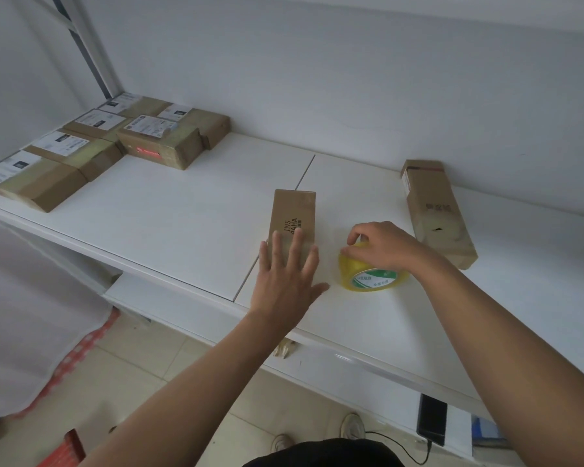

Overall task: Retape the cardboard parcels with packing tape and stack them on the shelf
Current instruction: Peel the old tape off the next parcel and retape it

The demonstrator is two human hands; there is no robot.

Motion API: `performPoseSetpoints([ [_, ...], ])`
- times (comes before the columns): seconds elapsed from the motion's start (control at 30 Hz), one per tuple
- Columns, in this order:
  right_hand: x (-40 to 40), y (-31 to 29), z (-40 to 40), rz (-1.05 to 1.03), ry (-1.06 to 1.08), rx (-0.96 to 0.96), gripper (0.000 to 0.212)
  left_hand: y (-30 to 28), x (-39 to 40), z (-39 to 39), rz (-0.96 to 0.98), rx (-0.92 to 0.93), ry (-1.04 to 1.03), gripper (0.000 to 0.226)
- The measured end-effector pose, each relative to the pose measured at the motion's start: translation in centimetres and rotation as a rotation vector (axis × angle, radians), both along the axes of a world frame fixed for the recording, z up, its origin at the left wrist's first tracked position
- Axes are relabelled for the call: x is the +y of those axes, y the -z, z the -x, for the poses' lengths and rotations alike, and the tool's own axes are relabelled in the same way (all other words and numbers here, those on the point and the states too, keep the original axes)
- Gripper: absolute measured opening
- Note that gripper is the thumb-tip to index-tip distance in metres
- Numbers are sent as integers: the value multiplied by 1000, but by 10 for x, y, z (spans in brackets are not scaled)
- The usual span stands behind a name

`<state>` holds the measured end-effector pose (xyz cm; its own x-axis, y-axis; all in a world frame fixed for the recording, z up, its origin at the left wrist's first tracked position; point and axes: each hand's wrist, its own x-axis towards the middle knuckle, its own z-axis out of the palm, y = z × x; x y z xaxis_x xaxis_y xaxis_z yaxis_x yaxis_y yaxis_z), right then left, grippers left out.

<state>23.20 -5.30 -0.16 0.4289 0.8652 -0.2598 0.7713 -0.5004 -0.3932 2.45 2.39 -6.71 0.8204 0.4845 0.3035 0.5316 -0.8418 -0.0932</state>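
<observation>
Ok so from my seat: left hand [285, 264] is flat, fingers straight and spread, lying on the near end of a long brown parcel [292, 219] that sits mid-shelf, lengthwise near to far, just right of the seam between the two white shelf [169, 214] boards. Right hand [380, 246] has its fingertips curled over the top of the yellow tape roll [368, 271], pinching it. The roll stands on the shelf just right of that parcel, close but not touching as far as I can tell.

Second long parcel [435, 210] lies further right, its far end near the back wall, near end angled toward the right. It's just beyond my right wrist, so that side is tight.

Far left corner has a cluster of labelled parcels [115, 139] lined along the left edge and the back. Between those and the middle parcel there's a big open stretch of white board. The near edge of the shelf runs diagonally just under my left wrist, so not much board on that side. Lower shelf and tiled floor show below.
</observation>
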Motion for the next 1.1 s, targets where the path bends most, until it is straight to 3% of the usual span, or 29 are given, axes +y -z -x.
performPoseSetpoints([
  [0.13, -12, 4, -3, -149, 97, 41, 31, 3, 7, 2, 3, -27, 4, 62],
  [0.23, -29, 11, -4, -222, 103, 249, 35, 4, 12, 7, 10, -114, 23, 50],
  [0.37, -39, 25, 2, -312, 102, 479, 71, 2, 18, 15, 67, -192, 7, 50],
  [0.47, -36, 31, 12, -253, -4, 433, 79, 1, 25, 23, 132, -278, -1, 49],
  [0.93, -3, -7, 46, -466, -113, 453, 67, 14, 59, 67, 702, -597, -6, 58],
  [1.1, 8, 11, 65, -490, -81, 568, 50, 30, 72, 80, 960, -709, -90, 60],
])
